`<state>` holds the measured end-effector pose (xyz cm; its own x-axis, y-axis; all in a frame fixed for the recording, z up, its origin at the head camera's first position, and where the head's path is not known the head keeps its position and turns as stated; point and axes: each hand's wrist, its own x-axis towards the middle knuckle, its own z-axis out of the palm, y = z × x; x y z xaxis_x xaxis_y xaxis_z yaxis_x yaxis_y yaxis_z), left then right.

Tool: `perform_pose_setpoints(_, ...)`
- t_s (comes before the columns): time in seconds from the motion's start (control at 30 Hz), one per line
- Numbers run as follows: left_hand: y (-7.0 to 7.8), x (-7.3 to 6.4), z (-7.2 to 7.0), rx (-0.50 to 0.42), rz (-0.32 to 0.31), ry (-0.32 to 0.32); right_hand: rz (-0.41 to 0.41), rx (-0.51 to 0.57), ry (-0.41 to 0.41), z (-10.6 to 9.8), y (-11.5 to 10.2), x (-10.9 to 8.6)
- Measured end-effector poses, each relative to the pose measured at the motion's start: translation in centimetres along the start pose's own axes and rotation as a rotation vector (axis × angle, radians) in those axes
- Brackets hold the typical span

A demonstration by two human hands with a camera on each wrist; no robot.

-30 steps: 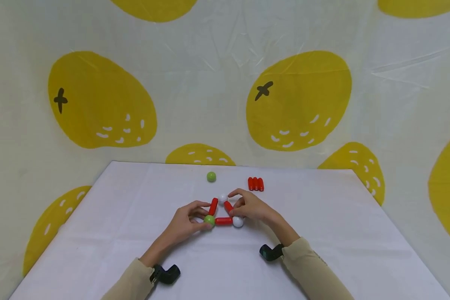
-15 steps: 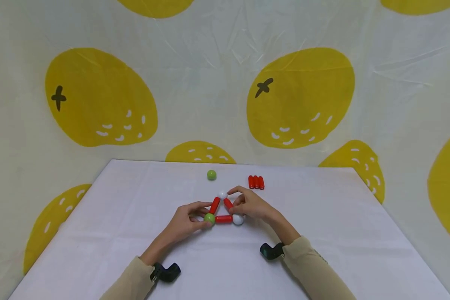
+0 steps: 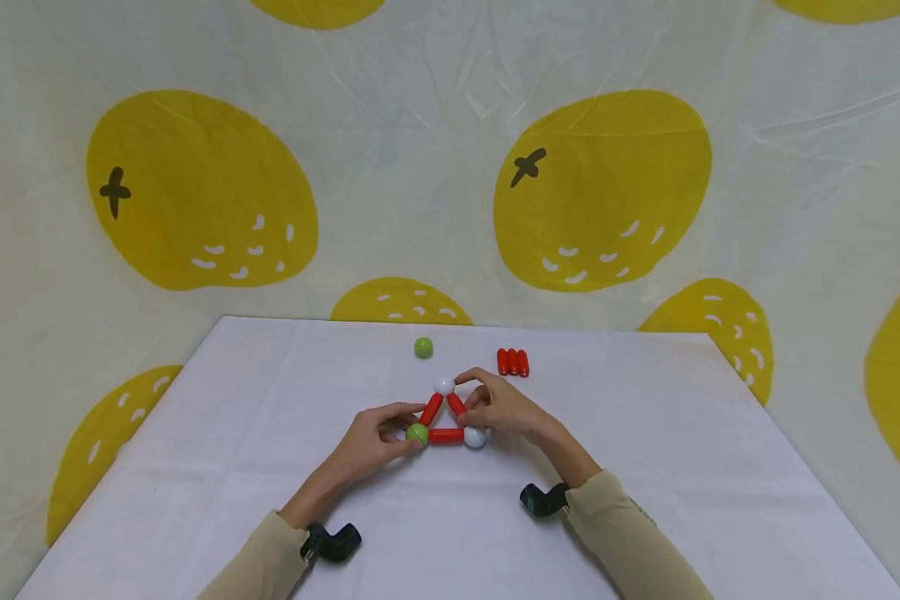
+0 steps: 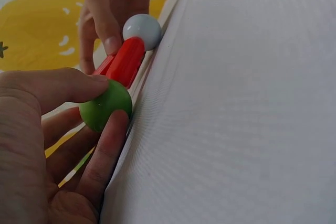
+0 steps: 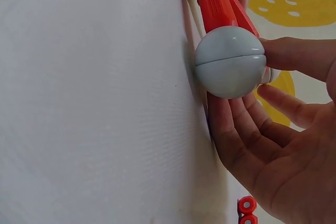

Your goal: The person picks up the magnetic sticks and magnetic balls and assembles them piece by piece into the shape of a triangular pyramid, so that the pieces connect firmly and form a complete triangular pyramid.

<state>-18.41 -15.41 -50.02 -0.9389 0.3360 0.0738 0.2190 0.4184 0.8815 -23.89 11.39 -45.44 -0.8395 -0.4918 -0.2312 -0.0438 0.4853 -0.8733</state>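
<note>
Three red rods and three balls form a triangle on the white table. A green ball makes the near left corner, a white ball the near right, and another white ball the far corner. My left hand pinches the green ball between thumb and fingers, its index fingertip beside the left rod. With thumb and lower fingers my right hand holds the near right white ball, seen large in the right wrist view. Its index finger reaches to the far white ball.
Beyond the triangle lies a loose green ball. Several more red rods lie side by side at the back right. The table's far edge meets a curtain with yellow fruit shapes.
The far white ball has shifted slightly away from me. The left rod has swung to slant toward it, so the triangle's sides are straighter. Both hands keep nearly the same pose.
</note>
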Motion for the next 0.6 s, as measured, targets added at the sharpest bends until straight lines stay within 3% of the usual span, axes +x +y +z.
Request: perform_pose_setpoints(0.6,-0.26,0.14,-0.18,-0.034,0.042,0.029,0.021,-0.023,0.002,-0.12,-0.18,0.12)
